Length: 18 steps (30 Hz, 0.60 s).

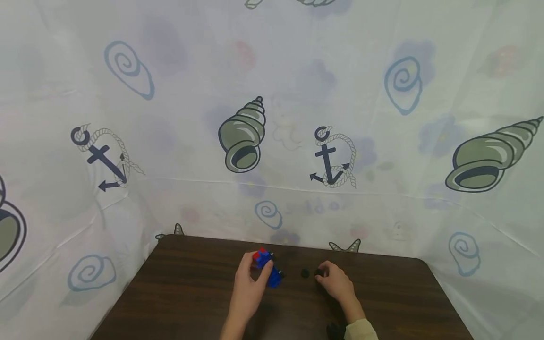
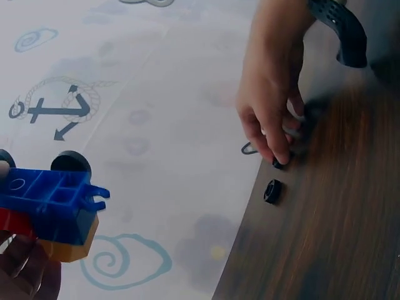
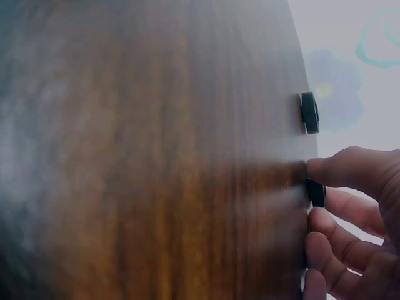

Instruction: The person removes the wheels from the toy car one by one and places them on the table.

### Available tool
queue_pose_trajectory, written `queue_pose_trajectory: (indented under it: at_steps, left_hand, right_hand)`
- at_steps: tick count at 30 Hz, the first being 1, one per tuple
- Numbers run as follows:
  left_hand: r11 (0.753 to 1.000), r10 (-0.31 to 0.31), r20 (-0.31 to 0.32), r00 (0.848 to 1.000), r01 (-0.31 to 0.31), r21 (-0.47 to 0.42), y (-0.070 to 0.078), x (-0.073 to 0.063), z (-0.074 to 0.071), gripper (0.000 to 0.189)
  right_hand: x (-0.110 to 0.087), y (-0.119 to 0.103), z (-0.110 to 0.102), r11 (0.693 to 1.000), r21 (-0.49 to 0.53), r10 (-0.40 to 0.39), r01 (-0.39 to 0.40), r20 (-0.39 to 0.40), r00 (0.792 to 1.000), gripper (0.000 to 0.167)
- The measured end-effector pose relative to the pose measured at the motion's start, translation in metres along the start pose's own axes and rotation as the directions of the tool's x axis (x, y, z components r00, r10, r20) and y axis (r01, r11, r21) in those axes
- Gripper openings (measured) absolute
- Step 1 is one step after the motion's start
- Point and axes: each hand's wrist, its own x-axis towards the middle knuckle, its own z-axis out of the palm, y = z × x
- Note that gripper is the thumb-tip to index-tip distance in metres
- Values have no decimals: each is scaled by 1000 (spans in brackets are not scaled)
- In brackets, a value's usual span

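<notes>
My left hand (image 1: 250, 286) grips a toy vehicle (image 1: 274, 277) built from blue and red blocks, held up over the table. In the left wrist view the toy vehicle (image 2: 47, 200) shows its blue underside, a yellow block, a hook-like blue end and a black wheel (image 2: 71, 164) fitted on its side. My right hand (image 1: 336, 282) is down at the tabletop, thumb and fingertips around a small loose black wheel (image 3: 317, 192). A second loose wheel (image 1: 304, 273) lies on the table just left of that hand, seen also as a wheel (image 2: 272, 191) in the left wrist view.
The dark wood table (image 1: 191, 283) ends at a far edge close beyond the hands. A white curtain (image 1: 289, 71) printed with shells and anchors hangs behind and at both sides. A black band (image 2: 342, 31) sits at the right wrist, beside a light sleeve (image 1: 360, 329).
</notes>
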Motion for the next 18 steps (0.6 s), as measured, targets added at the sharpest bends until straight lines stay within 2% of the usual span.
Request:
queue_pose_trajectory:
  at_steps: [6, 8, 12, 16, 18]
  left_hand:
    - [1000, -28, 30, 999, 28, 5, -1, -1, 0, 25]
    - [999, -36, 74, 997, 37, -11, -2, -2, -1, 29]
    - [995, -7, 181, 983, 25, -99, -2, -7, 1, 29]
    - [980, 27, 241, 970, 22, -198, 0, -12, 3, 27]
    - [977, 34, 239, 970, 18, -213, 1, -15, 4, 31]
  right_hand:
    - [3, 3, -2, 1000, 22, -8, 7, 21, 1000, 36]
    - [2, 2, -4, 999, 38, -14, 13, 33, 999, 39]
    - [-2, 1, -6, 996, 92, -18, 15, 27, 999, 48]
    - [-9, -11, -5, 989, 146, 3, 5, -55, 998, 46]
    - [-15, -23, -4, 983, 184, -4, 25, -112, 994, 40]
